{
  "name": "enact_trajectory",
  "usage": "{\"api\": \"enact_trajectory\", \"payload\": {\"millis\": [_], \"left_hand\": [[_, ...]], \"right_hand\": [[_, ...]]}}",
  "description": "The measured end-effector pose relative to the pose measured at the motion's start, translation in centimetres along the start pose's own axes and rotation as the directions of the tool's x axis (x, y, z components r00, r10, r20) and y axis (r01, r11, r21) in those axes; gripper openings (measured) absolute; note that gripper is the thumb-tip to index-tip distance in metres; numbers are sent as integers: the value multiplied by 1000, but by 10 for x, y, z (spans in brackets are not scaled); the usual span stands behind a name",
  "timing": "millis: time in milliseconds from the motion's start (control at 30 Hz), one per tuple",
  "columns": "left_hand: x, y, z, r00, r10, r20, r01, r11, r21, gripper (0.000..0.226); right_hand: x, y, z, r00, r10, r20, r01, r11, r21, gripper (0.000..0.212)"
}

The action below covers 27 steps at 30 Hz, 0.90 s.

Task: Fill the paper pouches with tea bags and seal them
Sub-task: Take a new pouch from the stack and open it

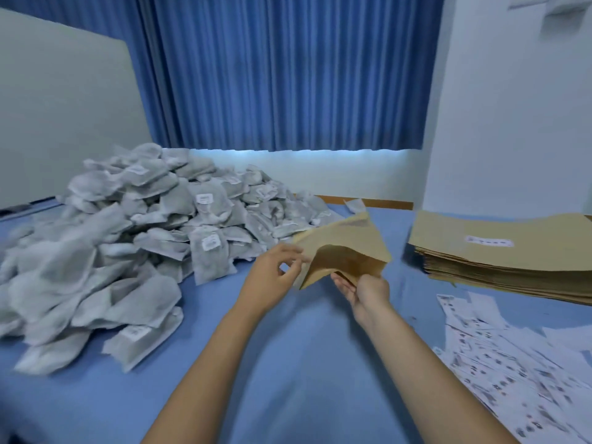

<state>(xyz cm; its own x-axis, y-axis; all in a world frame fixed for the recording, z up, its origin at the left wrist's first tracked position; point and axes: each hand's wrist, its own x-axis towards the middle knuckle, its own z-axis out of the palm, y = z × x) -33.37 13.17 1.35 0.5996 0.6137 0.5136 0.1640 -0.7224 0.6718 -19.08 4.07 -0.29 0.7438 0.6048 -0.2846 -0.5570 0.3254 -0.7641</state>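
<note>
Forearms stretched out just right of tea bag pile (128,238). Right hand (368,293) gripping paper pouch (349,241) by its lower lip, left hand (272,277) pinching its left edge. Mouth gaping toward camera, long axis tilted up and away, above bench (304,347).

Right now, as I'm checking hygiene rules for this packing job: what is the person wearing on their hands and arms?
Nothing that shows. The left hand and right hand are ungloved, and the left forearm and right forearm are bare to the frame's edge, no sleeve or cuff in view. No watch, bracelet or ring is visible, though blur could hide something small.
</note>
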Motion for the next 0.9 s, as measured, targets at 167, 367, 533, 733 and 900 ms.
{"api": "enact_trajectory", "payload": {"millis": [167, 367, 533, 733, 900], "left_hand": [[-8, -49, -39, 874, -353, -334, 473, 458, 753, 48], [-30, -93, -71, 392, -784, -481, 766, -11, 643, 66], [-25, -93, -55, 667, -674, -318, 527, 125, 840, 41], [1, -82, -1, 929, -319, 189, 80, 670, 738, 60], [55, -117, -32, 964, -265, -8, 107, 362, 926, 64]], "right_hand": [[7, 32, 17, 997, -15, -79, 23, 995, 97, 51], [13, 53, 26, 992, -69, -106, 73, 997, 36, 43], [18, 56, 30, 991, -70, -115, 82, 991, 104, 40], [27, 42, 36, 983, -155, -100, 171, 969, 176, 34], [47, 32, 42, 974, -212, -84, 222, 967, 129, 35]]}}
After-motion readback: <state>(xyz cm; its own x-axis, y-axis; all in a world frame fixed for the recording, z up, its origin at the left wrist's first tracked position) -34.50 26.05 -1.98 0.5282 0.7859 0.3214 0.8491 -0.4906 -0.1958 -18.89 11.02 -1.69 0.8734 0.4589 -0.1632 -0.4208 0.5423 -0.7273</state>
